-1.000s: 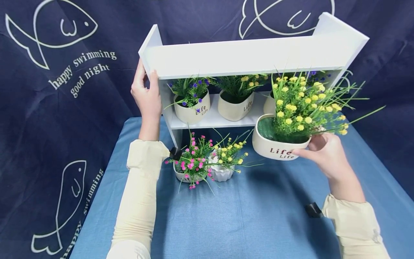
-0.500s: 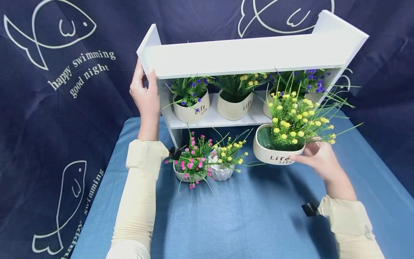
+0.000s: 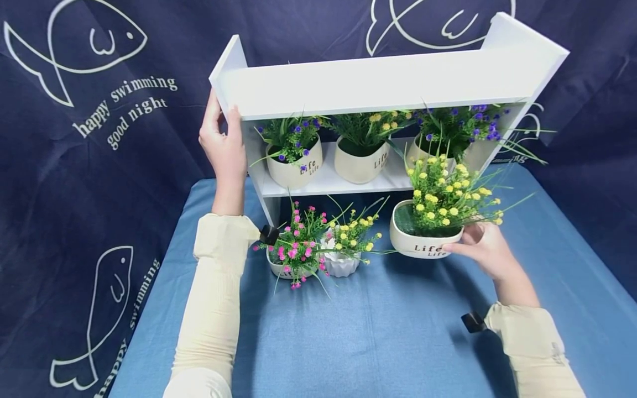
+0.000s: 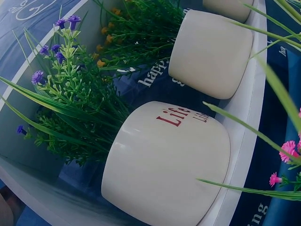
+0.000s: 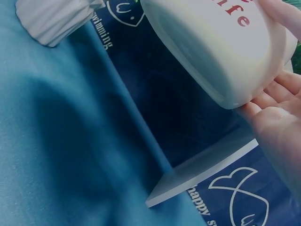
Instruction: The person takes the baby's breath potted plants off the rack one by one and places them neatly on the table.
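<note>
My left hand (image 3: 224, 146) grips the left side panel of a white two-tier shelf (image 3: 368, 83), thumb on the front edge. With thumb in front and fingers behind and under, my right hand (image 3: 490, 251) holds a potted plant (image 3: 420, 243), a cream oval "Life" pot with yellow flowers. That pot hangs above the cloth, just in front of the shelf's lower opening at the right; its underside shows in the right wrist view. On the shelf board stand a purple-flowered pot (image 3: 294, 166), a yellow-orange-flowered pot (image 3: 360, 164) and another purple-flowered pot (image 3: 415, 149).
Below the shelf board, on the blue cloth (image 3: 318, 342), stand a pink-flowered pot (image 3: 286, 271) and a white fluted pot (image 3: 340, 265) with yellow flowers. The shelf's right side panel (image 5: 202, 174) reaches down to the cloth. A navy curtain (image 3: 99, 193) hangs behind.
My right hand has moved the yellow-flowered pot down and slightly left, from in front of the shelf board to below it. My left hand stays on the side panel.
</note>
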Demonstrator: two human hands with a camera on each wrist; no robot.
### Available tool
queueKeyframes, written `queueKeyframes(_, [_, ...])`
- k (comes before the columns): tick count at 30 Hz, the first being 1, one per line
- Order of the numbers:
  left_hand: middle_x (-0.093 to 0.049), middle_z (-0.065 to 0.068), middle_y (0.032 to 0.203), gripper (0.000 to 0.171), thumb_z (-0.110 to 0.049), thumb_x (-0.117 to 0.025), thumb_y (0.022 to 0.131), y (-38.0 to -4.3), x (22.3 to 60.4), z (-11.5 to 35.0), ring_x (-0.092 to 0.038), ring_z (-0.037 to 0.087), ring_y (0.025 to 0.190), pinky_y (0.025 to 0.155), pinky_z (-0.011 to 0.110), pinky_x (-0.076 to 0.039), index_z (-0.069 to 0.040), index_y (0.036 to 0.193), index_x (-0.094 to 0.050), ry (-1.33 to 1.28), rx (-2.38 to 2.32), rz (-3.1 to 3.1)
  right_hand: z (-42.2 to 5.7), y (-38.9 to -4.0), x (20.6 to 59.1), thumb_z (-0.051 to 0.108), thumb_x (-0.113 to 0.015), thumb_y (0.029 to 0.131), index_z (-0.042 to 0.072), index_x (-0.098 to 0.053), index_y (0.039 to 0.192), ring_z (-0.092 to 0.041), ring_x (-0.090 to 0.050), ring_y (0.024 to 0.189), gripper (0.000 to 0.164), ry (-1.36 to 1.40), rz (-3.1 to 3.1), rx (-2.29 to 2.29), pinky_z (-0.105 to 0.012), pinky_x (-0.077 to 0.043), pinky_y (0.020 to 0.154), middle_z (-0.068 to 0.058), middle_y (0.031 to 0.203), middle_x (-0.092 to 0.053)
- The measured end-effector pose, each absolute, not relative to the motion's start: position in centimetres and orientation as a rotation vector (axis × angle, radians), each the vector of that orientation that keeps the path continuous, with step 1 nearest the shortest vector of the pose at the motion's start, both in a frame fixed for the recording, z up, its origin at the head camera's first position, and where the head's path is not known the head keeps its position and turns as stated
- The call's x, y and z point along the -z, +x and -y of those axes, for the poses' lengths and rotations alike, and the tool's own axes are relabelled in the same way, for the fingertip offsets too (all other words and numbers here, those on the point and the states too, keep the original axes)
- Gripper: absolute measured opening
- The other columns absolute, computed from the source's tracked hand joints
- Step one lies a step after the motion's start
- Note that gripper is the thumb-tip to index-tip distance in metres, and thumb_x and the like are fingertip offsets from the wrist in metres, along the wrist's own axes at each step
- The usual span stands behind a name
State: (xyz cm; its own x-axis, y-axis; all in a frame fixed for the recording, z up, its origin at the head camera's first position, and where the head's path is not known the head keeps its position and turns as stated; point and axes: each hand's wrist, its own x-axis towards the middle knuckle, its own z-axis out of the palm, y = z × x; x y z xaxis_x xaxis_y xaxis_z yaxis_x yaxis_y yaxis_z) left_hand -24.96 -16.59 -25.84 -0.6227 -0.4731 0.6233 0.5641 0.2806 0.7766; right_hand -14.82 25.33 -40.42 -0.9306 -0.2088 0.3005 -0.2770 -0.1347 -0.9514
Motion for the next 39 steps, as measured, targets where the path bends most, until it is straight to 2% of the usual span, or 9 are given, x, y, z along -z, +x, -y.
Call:
queueKeyframes(16, [-0.062,0.011,0.133,0.047,-0.006,-0.055,0.09,-25.0,26.0,16.7,-0.061,0.01,0.115,0.103,0.019,-0.041,-0.002,0.137,-0.054,-0.106,1.479,1.683,-25.2,-15.2,43.9,-0.028,-0.054,0.073,0.016,-0.064,0.115,0.002,-0.061,0.11,0.062,0.586,2.03,-2.368,-0.01,-0.045,0.093,0.011,0.117,-0.068])
queueKeyframes(25, [-0.06,0.011,0.135,0.047,-0.004,-0.055,0.089,-25.1,26.0,16.7,-0.062,0.011,0.113,0.103,0.02,-0.041,0.0,0.136,-0.054,-0.105,1.478,1.672,-25.1,-15.5,46.2,-0.026,-0.055,0.075,0.014,-0.067,0.102,0.006,-0.06,0.111,0.05,0.559,2.047,-2.44,-0.009,-0.044,0.093,0.013,0.111,-0.07])
queueKeyframes(26, [-0.06,0.012,0.135,0.047,-0.004,-0.055,0.089,-25.1,26.0,16.7,-0.062,0.012,0.112,0.103,0.02,-0.042,0.0,0.136,-0.054,-0.107,1.477,1.668,-25.0,-15.5,46.3,-0.025,-0.056,0.075,0.015,-0.065,0.093,0.01,-0.061,0.101,0.044,0.548,2.078,-2.419,-0.006,-0.044,0.088,0.017,0.1,-0.07])
queueKeyframes(28, [-0.061,0.011,0.135,0.046,-0.004,-0.055,0.089,-25.0,26.0,16.7,-0.062,0.011,0.113,0.102,0.019,-0.042,0.0,0.136,-0.055,-0.102,1.479,1.671,-24.8,-15.5,46.6,-0.024,-0.057,0.076,0.011,-0.054,0.076,0.013,-0.053,0.074,0.035,0.522,2.123,-2.394,-0.003,-0.043,0.069,0.02,0.073,-0.057])
queueKeyframes(29, [-0.061,0.012,0.135,0.046,-0.004,-0.055,0.089,-25.0,25.9,16.7,-0.062,0.011,0.113,0.103,0.019,-0.042,-0.001,0.136,-0.055,-0.101,1.479,1.673,-24.7,-15.6,46.7,-0.023,-0.057,0.076,0.008,-0.044,0.07,0.008,-0.043,0.061,0.034,0.504,2.148,-2.376,-0.007,-0.038,0.058,0.017,0.063,-0.045])
queueKeyframes(30, [-0.061,0.011,0.134,0.047,-0.004,-0.055,0.089,-25.1,25.9,16.7,-0.062,0.011,0.113,0.103,0.019,-0.042,-0.001,0.136,-0.055,-0.096,1.482,1.676,-24.6,-15.6,46.8,-0.022,-0.058,0.076,0.006,-0.033,0.066,0.001,-0.031,0.053,0.039,0.488,2.178,-2.358,-0.015,-0.032,0.05,0.012,0.057,-0.031])
queueKeyframes(32, [-0.061,0.011,0.134,0.047,-0.005,-0.056,0.089,-25.0,25.9,16.7,-0.062,0.01,0.113,0.103,0.019,-0.041,-0.002,0.136,-0.055,-0.087,1.493,1.68,-24.4,-15.6,47.0,-0.02,-0.059,0.077,0.005,-0.017,0.067,-0.015,-0.013,0.054,0.05,0.449,2.239,-2.322,-0.03,-0.021,0.05,-0.002,0.06,-0.011])
queueKeyframes(35, [-0.061,0.01,0.135,0.047,-0.006,-0.056,0.089,-25.1,25.9,16.7,-0.062,0.01,0.113,0.103,0.019,-0.041,-0.003,0.136,-0.055,-0.083,1.497,1.686,-24.3,-15.7,47.3,-0.018,-0.061,0.078,0.008,-0.019,0.065,-0.021,-0.012,0.054,0.051,0.387,2.336,-2.26,-0.033,-0.019,0.05,-0.007,0.06,-0.01])
queueKeyframes(39, [-0.061,0.01,0.134,0.047,-0.005,-0.056,0.089,-25.1,26.0,16.7,-0.062,0.011,0.112,0.103,0.019,-0.042,-0.003,0.136,-0.055,-0.081,1.495,1.69,-24.0,-15.7,47.6,-0.014,-0.064,0.078,0.014,-0.031,0.068,-0.017,-0.017,0.053,0.045,0.332,2.455,-2.167,-0.032,-0.021,0.049,-0.001,0.058,-0.016])
